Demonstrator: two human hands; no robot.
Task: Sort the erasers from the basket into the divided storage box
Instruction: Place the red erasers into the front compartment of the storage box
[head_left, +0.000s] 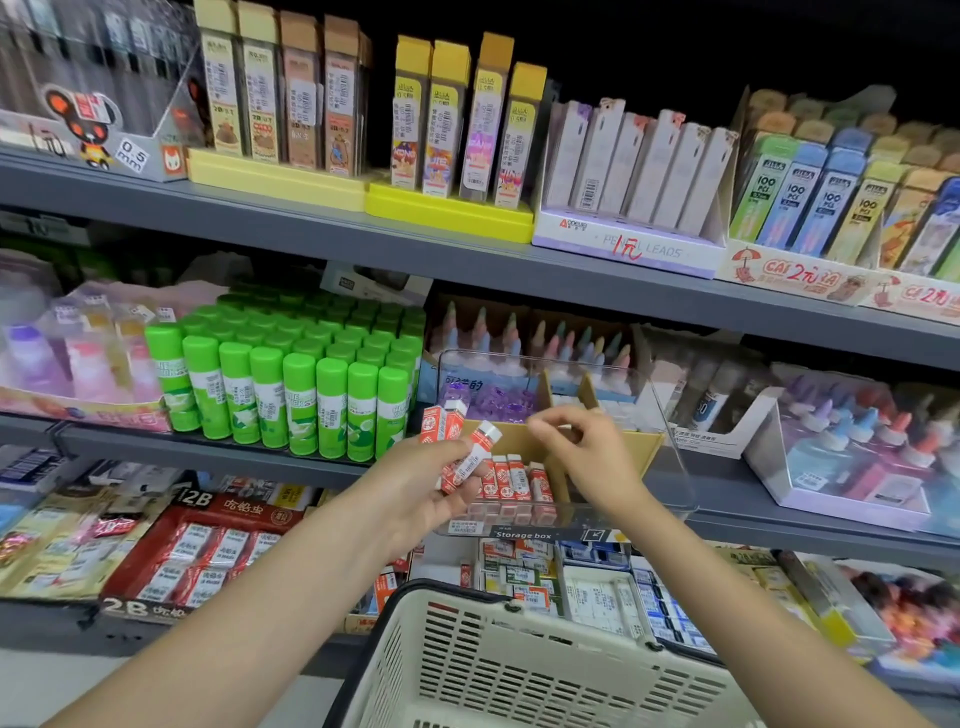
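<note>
Left grip: left hand (441, 480) curling round a small bundle of red-and-white paper-sleeved erasers (467, 457), ends fanning up and out past the fingers; probably holding them as a ready supply for feeding the box one at a time.
Right grip: right hand (582, 447) hovering above the box, thumb and fingertips drawn together as if pinching; too blurred for telling whether anything small is sitting between them.
Box: clear plastic divided storage box (670, 447) sitting on the grey metal shelf (218, 452), tilting toward the person, labelled "Storage box" along the front lip; brown cardboard dividers (550, 395) splitting it into sections.
Sorted so far: row of matching red-and-white erasers (511, 480) standing upright in the front left section, just below the left hand; purple items (498, 402) filling a rear section.
Basket: cream slotted plastic shopping basket (519, 670) waiting below both forearms, near enough for quick reaching; contents not showing from this angle.
Neighbours: green-capped glue sticks (291, 395) crowding the shelf just left of the box.
Stage, judging: filling the red section, more erasers in hand awaiting placing.
</note>
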